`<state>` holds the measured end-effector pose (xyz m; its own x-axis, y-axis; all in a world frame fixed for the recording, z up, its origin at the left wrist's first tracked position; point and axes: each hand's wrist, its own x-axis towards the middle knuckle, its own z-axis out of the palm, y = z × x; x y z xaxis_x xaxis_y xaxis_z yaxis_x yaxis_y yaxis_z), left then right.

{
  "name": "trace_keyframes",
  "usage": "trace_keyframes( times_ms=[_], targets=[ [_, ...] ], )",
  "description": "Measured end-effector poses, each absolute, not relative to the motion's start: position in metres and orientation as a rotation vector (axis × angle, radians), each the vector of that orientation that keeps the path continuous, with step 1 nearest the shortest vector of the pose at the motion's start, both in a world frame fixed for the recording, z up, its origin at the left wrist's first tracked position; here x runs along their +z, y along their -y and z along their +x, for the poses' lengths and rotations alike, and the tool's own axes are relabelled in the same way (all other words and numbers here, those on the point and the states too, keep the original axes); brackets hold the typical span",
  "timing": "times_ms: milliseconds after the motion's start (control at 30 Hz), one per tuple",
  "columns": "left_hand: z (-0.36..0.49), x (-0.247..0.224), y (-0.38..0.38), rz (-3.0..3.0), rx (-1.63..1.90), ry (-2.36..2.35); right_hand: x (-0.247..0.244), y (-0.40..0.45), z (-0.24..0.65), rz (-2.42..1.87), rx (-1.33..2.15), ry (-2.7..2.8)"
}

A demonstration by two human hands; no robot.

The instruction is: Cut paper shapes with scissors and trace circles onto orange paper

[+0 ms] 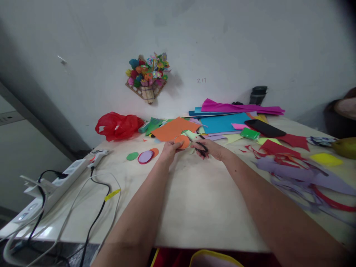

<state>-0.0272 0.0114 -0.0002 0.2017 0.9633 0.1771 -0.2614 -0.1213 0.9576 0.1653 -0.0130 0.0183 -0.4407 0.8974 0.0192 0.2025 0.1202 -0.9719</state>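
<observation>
My left hand (171, 148) pinches an orange paper circle (183, 142) at its left edge. In my right hand (210, 148) is a pair of scissors with black handles (200, 147); the blades point toward the circle, and I cannot tell whether they touch it. Just behind both hands lies a larger orange paper sheet (174, 129) with a piece cut from its edge. To the left, a green paper circle (132, 156) lies apart from a small overlapping group, where a lilac circle (145, 157) tops a red one and an orange one shows behind.
At left are a power strip (65, 181) with cables and a red plastic bag (119, 126). Coloured sheets (222, 124), a black phone (265, 128) and a dark cup (258, 95) stand at the back right. Lilac and red scraps (300, 172) cover the right side.
</observation>
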Motion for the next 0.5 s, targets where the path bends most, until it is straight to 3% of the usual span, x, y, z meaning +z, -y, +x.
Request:
trace_keyframes(
  times_ms=[500],
  targets=[
    [-0.0278,0.0041,-0.008,1.196,1.258,-0.788,0.0236,0.0174,0.1622,-1.061,1.38,1.713]
  ],
)
